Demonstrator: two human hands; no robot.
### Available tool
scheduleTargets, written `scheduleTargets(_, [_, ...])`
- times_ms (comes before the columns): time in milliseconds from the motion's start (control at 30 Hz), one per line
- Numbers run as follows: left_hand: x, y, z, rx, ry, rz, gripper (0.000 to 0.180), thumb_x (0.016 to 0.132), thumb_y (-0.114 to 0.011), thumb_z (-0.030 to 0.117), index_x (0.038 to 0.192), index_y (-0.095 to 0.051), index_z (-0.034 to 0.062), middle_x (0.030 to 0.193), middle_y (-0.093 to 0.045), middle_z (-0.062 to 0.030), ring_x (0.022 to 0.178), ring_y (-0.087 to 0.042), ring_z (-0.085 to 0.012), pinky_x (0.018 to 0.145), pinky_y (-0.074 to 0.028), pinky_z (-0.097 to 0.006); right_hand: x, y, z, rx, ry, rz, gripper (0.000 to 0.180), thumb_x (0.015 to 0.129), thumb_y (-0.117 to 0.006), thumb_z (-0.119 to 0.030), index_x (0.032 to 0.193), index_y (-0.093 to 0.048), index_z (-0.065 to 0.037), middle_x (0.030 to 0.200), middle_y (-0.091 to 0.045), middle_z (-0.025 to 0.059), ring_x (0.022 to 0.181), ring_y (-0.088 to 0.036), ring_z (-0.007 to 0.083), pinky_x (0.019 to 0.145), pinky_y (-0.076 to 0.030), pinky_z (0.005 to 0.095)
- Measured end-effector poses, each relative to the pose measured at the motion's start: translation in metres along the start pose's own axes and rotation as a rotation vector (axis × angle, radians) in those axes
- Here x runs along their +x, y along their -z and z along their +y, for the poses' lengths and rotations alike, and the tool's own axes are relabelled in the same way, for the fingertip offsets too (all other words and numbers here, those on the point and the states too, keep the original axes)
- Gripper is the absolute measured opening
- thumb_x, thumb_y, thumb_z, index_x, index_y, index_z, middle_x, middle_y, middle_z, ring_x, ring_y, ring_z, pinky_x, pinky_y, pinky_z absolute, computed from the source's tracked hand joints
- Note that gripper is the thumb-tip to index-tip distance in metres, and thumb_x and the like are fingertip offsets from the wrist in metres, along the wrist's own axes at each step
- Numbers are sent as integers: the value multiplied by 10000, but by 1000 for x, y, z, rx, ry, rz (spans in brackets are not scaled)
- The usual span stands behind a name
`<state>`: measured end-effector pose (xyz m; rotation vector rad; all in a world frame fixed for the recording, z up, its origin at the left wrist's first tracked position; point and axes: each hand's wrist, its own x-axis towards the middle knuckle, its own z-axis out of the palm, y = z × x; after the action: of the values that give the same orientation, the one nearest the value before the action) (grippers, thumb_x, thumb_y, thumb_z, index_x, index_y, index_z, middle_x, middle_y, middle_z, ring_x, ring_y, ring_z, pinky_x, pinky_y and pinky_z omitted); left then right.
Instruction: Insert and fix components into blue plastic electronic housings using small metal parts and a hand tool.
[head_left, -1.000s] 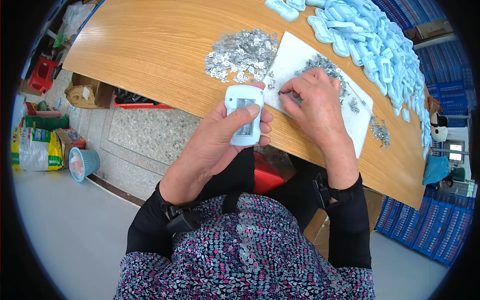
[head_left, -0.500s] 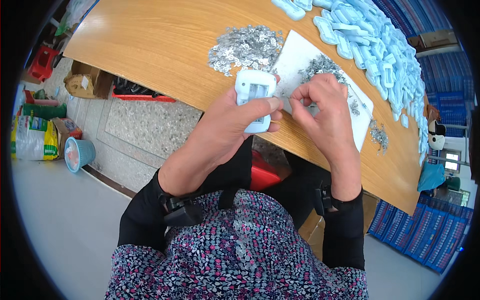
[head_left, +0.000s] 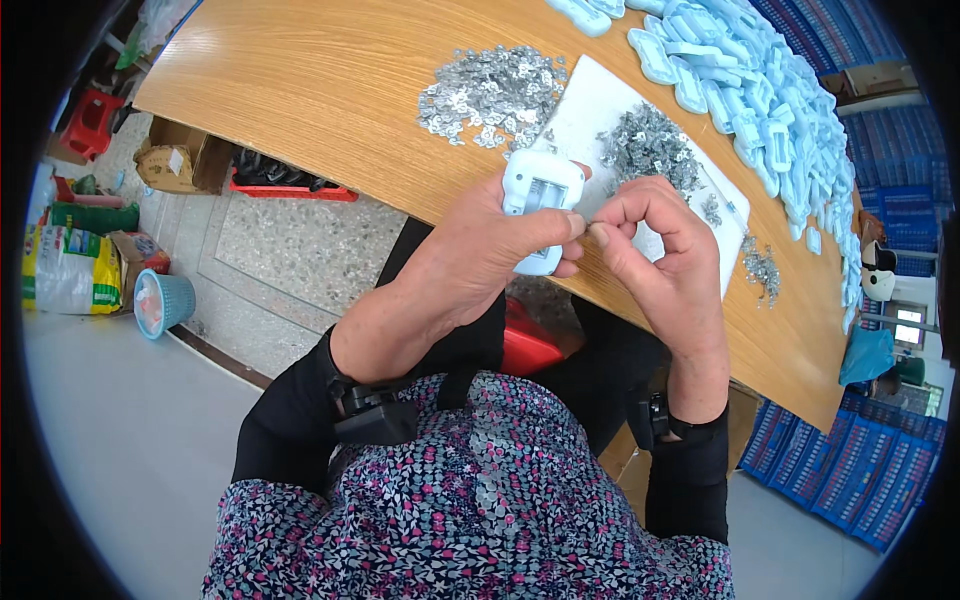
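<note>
My left hand (head_left: 465, 250) is closed round a light blue plastic casing (head_left: 516, 185), its thumb lying across the recessed compartment. The casing is tilted, with its open compartment facing up. Thumb and forefinger of my right hand (head_left: 668, 255) are pinched together close beside the left thumb tip; whatever is between them is too small to make out. Beyond the right hand, a heap of small grey metal parts (head_left: 648, 145) lies on a white board (head_left: 585, 100). A wider pile of flat silver metal pieces (head_left: 495, 92) rests on the wooden table (head_left: 300, 90).
Many light blue casings (head_left: 745, 95) are heaped along the table's far right side. A few loose metal parts (head_left: 762, 268) lie right of the board. Stacked blue trays (head_left: 840, 460) stand at right. On the floor at left are a blue basket (head_left: 165, 303) and a cardboard box (head_left: 178, 160).
My left hand has shifted right with the casing. The right hand's pinched fingers have come down and now nearly meet the left thumb.
</note>
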<state>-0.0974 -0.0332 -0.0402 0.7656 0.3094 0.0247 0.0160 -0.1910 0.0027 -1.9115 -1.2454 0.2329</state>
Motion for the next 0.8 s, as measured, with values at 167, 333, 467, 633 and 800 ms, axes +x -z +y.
scheduleTargets(167, [-1,-1,-2,-43,-12,-17,509,878,-684,91,1347,-523,-18,1043,-651,-76,847,-653,-151,751,-561,-294,-10,-8,-5,336,-390,57,97,899,-663,-83,968,-686,-18,918,-682,42,888,-610,139,821,-481,298])
scheduleTargets(333, [0,-2,-4,-50,0,-8,533,863,-713,93,1348,-518,-11,1044,-652,-81,862,-664,-142,761,-575,-284,-14,-8,-10,442,-473,62,111,926,-649,-100,976,-680,-6,933,-685,27,904,-595,99,820,-483,284])
scheduleTargets(467, [-2,-4,0,-101,79,-29,492,1035,-465,304,1455,-452,48,1080,-645,-91,854,-677,-208,753,-601,-397,-14,-9,-2,215,-266,135,108,901,-640,-85,971,-683,-15,892,-677,62,860,-630,183,821,-479,317])
scheduleTargets(633, [-3,-6,-5,-152,167,-62,589,1087,-233,451,1501,-395,64,1071,-646,-113,878,-699,-247,767,-617,-460,-7,-5,0,-102,-62,100,132,829,-646,-68,950,-687,-34,902,-663,95,852,-608,303,821,-439,381])
scheduleTargets(800, [-4,-6,-9,-97,204,-59,578,1087,-271,446,1500,-392,61,1066,-650,-117,882,-693,-236,766,-615,-448,-6,-4,-3,-287,15,37,134,772,-682,-100,902,-693,-70,875,-641,65,877,-591,303,797,-414,411])
